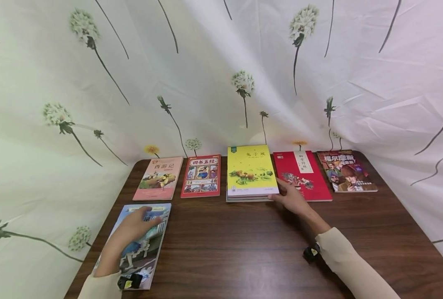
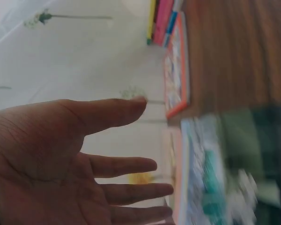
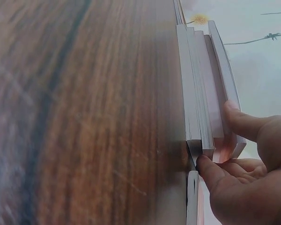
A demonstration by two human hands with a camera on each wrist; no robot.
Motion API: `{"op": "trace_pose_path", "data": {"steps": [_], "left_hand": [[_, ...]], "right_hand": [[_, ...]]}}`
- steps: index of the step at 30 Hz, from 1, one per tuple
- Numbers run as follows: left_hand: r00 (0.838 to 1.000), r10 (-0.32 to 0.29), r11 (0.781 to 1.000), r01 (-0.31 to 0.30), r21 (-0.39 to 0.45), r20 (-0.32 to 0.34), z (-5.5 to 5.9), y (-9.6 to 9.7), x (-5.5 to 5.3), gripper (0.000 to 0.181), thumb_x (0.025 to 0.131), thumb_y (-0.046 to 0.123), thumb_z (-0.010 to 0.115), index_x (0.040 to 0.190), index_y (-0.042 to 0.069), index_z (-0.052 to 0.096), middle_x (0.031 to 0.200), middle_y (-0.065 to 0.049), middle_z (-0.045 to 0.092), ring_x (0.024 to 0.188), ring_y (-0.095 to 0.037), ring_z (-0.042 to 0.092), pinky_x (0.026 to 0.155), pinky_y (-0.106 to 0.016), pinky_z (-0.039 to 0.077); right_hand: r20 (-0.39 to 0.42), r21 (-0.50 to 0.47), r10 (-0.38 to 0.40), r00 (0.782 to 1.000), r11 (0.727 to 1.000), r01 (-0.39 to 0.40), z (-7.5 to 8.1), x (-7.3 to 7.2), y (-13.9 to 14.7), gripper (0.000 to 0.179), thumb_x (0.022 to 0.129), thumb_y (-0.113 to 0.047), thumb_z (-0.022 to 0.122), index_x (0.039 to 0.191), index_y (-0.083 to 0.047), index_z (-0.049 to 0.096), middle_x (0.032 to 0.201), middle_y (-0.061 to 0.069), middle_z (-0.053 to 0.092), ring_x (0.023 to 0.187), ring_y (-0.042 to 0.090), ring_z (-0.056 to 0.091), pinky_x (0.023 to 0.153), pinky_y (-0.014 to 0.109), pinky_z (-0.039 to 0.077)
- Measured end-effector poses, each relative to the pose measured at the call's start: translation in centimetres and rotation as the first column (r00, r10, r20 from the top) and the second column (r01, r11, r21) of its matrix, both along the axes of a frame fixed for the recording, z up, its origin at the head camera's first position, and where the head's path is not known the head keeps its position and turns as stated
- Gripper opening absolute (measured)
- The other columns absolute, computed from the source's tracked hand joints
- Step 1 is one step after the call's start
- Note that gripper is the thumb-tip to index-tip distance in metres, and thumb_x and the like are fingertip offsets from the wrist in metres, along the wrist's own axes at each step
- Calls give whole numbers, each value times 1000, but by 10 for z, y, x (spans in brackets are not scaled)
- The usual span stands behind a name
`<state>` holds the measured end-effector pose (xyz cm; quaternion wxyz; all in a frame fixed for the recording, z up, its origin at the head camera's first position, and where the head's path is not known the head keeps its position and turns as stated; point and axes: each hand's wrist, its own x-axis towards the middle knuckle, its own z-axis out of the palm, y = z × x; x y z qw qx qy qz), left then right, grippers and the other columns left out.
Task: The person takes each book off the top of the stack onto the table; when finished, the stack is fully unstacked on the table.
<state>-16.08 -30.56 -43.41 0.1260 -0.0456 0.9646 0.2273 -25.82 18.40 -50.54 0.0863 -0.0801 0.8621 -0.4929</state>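
My right hand (image 1: 289, 198) is at the near right corner of a stack of books, with a yellow picture-covered book (image 1: 251, 170) on top. In the right wrist view, the thumb lies against the edge of the top book (image 3: 222, 70) and the other fingers curl in at its corner, pinching it. Below it, the pale page edges of the lower books (image 3: 192, 84) show. My left hand (image 1: 133, 226) is over a blue storybook (image 1: 152, 253) at the near left, partly hiding its cover. The left wrist view shows the fingers spread and the palm bare.
Along the back of the dark wooden table (image 1: 225, 249) lie a pink book (image 1: 159, 178), a red comic-style book (image 1: 201, 176), a plain red book (image 1: 311, 178) and a detective book (image 1: 348, 172). A white dandelion-print curtain (image 1: 206, 83) hangs right behind them.
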Motion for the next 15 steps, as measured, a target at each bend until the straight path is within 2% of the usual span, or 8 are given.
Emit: {"op": "trace_pose_path", "data": {"steps": [4, 7, 11, 15], "left_hand": [[999, 10, 998, -8, 57, -41, 7, 20, -13, 75, 105, 44, 64, 154, -10, 45, 154, -38, 49, 140, -59, 50, 108, -71, 48], [996, 0, 996, 8, 88, -85, 12, 34, -23, 71, 105, 43, 64, 152, -8, 49, 153, -35, 53, 140, -55, 52, 110, -69, 48], [990, -25, 991, 42, 124, -137, 17, 53, -35, 60, 106, 39, 65, 146, -5, 57, 147, -32, 59, 133, -49, 59, 105, -64, 53], [986, -37, 985, 63, 158, -160, 19, 70, -46, 52, 107, 35, 63, 143, -2, 61, 146, -29, 61, 133, -48, 59, 106, -65, 52]], "right_hand": [[-5, 6, -2, 1000, 1000, 2, 1, 1, 1, 86, 99, -26, 78, 167, -1, 31, 167, 26, 42, 148, 43, 51, 117, 58, 49], [-11, 12, -2, 1000, 1000, 2, 1, 0, 0, 86, 99, -26, 78, 167, -1, 31, 166, 26, 42, 148, 43, 52, 116, 57, 50], [-1, 27, -9, 1000, 1000, 9, 1, 0, 0, 87, 99, -29, 78, 167, -3, 31, 167, 26, 42, 148, 44, 50, 116, 57, 50], [25, 31, -19, 1000, 999, 18, 1, 2, 0, 87, 99, -32, 78, 168, -5, 31, 166, 25, 42, 148, 44, 51, 115, 57, 51]]}}
